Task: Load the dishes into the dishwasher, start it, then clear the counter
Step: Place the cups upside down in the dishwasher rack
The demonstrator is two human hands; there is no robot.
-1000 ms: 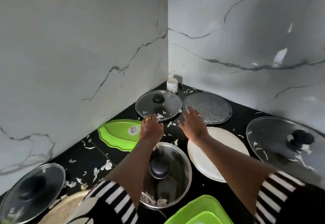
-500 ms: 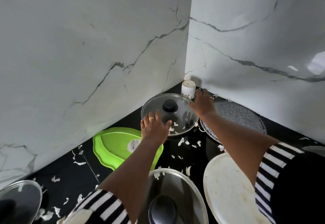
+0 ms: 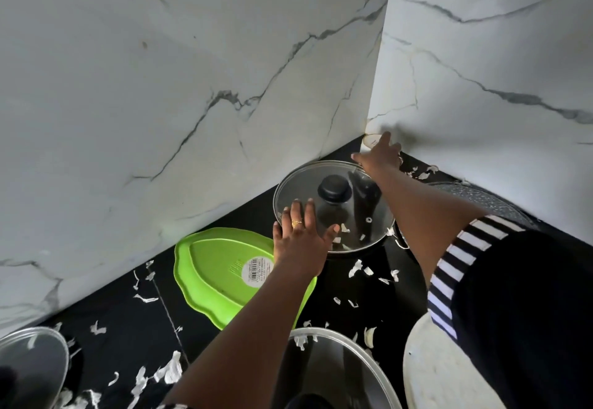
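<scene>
At the corner where two white, grey-veined marble walls (image 3: 160, 88) are meeting, a glossy black worktop (image 3: 109, 341) is carrying the dishes, with white scraps (image 3: 356, 268) lying scattered across it. The left hand (image 3: 300, 242) is resting flat on the near edge of a glass lid (image 3: 298, 187) with a black knob, its fingers (image 3: 309, 213) straight and spread apart. Just beside that lid, toward the left wall, a green tray (image 3: 218, 274) with a barcode sticker is lying partly under the left forearm. The right hand (image 3: 382, 155) is reaching past the lid to a small white cup (image 3: 372, 140) standing tight in the corner. It is covering most of the cup, and whether its fingers are closing round it cannot be told. Nearer the person, a second glass lid (image 3: 340, 367), a third glass lid (image 3: 29, 360) at the left edge and a white plate (image 3: 439, 376) are lying flat. A speckled grey dish (image 3: 481, 198) is sitting by the right wall.
</scene>
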